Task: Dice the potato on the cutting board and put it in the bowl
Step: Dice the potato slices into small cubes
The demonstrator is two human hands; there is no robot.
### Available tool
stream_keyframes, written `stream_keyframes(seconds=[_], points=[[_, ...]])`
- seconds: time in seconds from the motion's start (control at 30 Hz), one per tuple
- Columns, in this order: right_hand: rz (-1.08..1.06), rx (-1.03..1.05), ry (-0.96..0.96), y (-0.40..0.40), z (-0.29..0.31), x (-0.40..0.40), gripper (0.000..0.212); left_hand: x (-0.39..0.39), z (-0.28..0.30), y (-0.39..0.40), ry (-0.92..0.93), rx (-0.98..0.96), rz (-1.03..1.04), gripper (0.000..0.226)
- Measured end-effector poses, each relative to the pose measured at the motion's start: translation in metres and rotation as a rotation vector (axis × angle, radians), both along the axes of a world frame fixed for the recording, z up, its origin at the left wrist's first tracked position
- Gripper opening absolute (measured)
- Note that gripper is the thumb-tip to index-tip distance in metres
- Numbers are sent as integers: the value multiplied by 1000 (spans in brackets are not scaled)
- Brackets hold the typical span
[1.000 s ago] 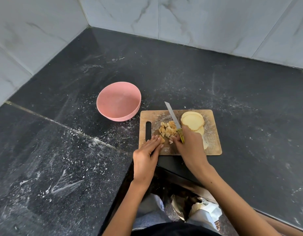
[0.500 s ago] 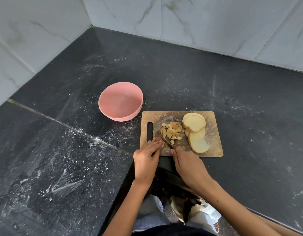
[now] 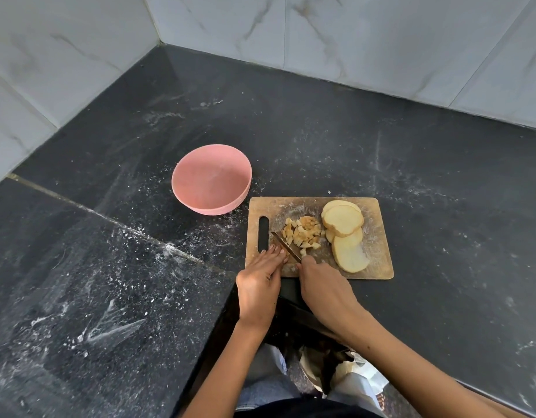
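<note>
A wooden cutting board [image 3: 378, 260] lies on the black counter. A heap of diced potato [image 3: 303, 233] sits at its middle, with several round potato slices [image 3: 345, 233] stacked to the right. My right hand [image 3: 324, 285] grips a knife [image 3: 286, 250] whose blade lies low and points up-left, just left of the dice. My left hand [image 3: 260, 282] rests flat with straight fingers on the board's near left edge, fingertips beside the blade. A pink bowl [image 3: 182, 179] stands off the board's far left corner with nothing in it.
Marble-tiled walls [image 3: 381, 40] meet in a corner behind the dusty black counter [image 3: 351, 131]. The counter's front edge [image 3: 218, 312] steps inward by my body.
The knife swung from pointing away between dice and slices to lying low left of the dice. My right hand pulled back toward the board's near edge, uncovering the lower slice.
</note>
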State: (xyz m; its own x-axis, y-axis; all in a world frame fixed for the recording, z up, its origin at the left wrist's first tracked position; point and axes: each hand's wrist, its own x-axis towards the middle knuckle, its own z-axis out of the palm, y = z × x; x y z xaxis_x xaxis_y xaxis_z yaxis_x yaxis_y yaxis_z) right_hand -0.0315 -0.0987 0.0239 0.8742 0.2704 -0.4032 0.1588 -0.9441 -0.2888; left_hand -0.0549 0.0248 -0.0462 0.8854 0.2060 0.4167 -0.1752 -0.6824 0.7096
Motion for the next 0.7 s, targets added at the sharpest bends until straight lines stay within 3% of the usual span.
stream_keyframes(seconds=[0.17, 0.47, 0.7], points=[[-46, 17, 21, -3, 1, -8, 27, -2, -1, 2, -19, 16, -14, 28], [-52, -58, 58, 0, 0, -11, 11, -2, 2, -1, -20, 34, 5, 26], [-67, -60, 154, -24, 10, -28, 24, -3, 4, 0, -16, 19, -10, 30]])
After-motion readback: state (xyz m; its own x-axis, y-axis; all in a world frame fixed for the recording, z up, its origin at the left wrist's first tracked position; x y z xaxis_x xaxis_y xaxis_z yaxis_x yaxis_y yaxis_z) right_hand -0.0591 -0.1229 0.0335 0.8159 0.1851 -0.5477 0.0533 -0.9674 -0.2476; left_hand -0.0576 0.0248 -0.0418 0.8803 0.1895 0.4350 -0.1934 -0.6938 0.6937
